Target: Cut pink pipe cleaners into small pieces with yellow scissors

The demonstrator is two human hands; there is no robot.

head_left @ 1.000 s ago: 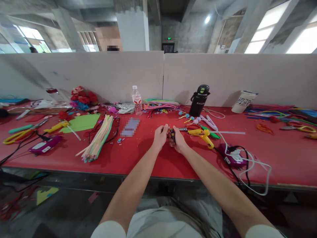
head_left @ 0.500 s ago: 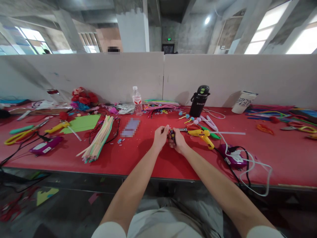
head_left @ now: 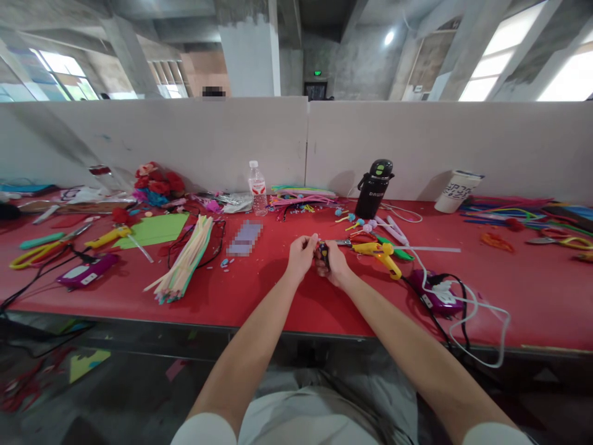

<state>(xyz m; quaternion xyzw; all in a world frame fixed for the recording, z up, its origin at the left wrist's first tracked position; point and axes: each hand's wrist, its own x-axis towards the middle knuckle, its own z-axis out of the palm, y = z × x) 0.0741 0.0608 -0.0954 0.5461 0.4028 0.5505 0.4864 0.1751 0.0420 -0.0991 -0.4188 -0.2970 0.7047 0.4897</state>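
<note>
Both my hands meet over the red table [head_left: 278, 296], just in front of me. My left hand [head_left: 301, 254] is closed in a pinch, fingertips up, touching a small dark and red craft piece [head_left: 322, 252]. My right hand [head_left: 333, 264] is curled around that same piece from the right. The piece is mostly hidden by my fingers and too small to name. A yellow glue gun [head_left: 380, 252] lies just right of my right hand, beside scissors with red handles [head_left: 352, 240].
A bundle of paper sticks [head_left: 185, 262] lies to the left. At the back stand a water bottle [head_left: 256, 188], a black flask [head_left: 374, 185] and a white cup [head_left: 456, 190]. A purple power strip [head_left: 435, 293] with cables lies right; a white partition [head_left: 306, 145] closes the back.
My hands stay together in the same spot; the fingers shift only slightly around the small piece.
</note>
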